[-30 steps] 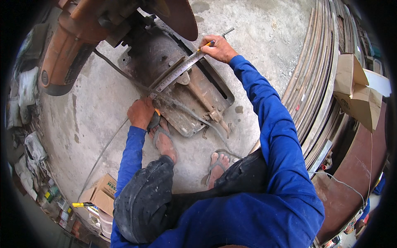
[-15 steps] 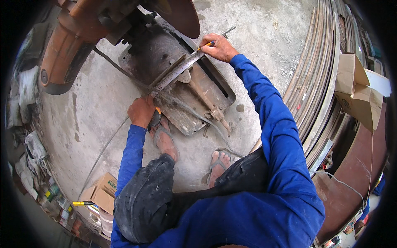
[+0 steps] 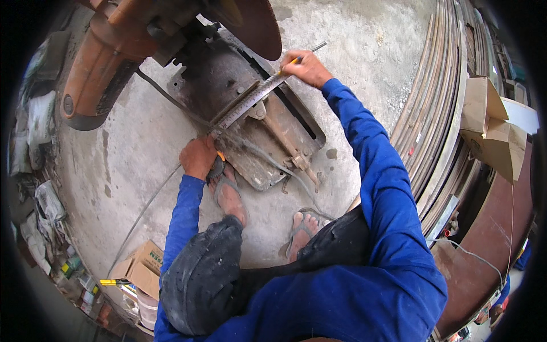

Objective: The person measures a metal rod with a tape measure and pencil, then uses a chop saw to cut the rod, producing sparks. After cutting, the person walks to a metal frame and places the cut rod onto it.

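My left hand (image 3: 198,156) is closed around a tape measure (image 3: 217,165) with a dark and orange case, low at the near left of the saw base. From there the pale tape blade (image 3: 245,106) runs up and to the right along a ribbed steel bar, whose far end (image 3: 321,47) sticks out past my right hand. My right hand (image 3: 309,69) pinches a yellow pencil (image 3: 296,60), its tip down at the blade's far end. Beneath the blade lies the rusty metal base (image 3: 288,122) of a cut-off saw with a clamp screw (image 3: 279,132).
The saw's orange motor (image 3: 105,74) and brown cutting disc (image 3: 253,25) hang raised above the base. A cable (image 3: 265,151) crosses the base. Long pipes (image 3: 430,102) lie at the right beside an open cardboard box (image 3: 493,122). Another carton (image 3: 142,268) stands at the lower left.
The whole scene has shifted slightly right and down in the picture. The pencil in my right hand stands a little steeper. My left hand keeps its hold on the tape measure.
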### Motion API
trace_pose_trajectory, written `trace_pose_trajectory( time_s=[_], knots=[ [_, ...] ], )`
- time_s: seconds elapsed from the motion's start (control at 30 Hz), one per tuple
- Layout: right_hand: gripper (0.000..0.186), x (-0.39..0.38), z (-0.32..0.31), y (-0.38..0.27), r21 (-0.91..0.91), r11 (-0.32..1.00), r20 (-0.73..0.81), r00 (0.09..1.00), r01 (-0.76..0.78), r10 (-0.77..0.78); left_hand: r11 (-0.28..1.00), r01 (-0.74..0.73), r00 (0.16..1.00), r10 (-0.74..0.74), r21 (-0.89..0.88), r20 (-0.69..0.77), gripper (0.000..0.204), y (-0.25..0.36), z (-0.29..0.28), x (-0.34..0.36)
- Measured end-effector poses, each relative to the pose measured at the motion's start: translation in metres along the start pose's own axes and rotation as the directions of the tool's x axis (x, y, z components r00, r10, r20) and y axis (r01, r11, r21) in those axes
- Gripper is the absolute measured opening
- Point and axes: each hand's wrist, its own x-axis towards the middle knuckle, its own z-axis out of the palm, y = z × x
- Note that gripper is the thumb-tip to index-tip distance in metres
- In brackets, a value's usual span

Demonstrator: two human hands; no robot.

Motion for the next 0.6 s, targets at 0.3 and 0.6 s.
trace_pose_trajectory(
  time_s=[0.3, 0.6],
  knots=[
    [0.034, -0.02, -0.037, 0.012, 0.212, 0.955, -0.262, 0.93, -0.207, 0.26, 0.954, -0.166, 0.972, 0.202, -0.251, 0.123, 0.041, -0.036, -0.014, -0.001],
    [0.016, -0.032, 0.024, 0.037, 0.473, 0.627, -0.24, 0.594, -0.619, 0.767, 0.892, -0.121, 0.932, 0.253, -0.437, 0.26, 0.041, -0.07, -0.019, -0.003]
  ],
)
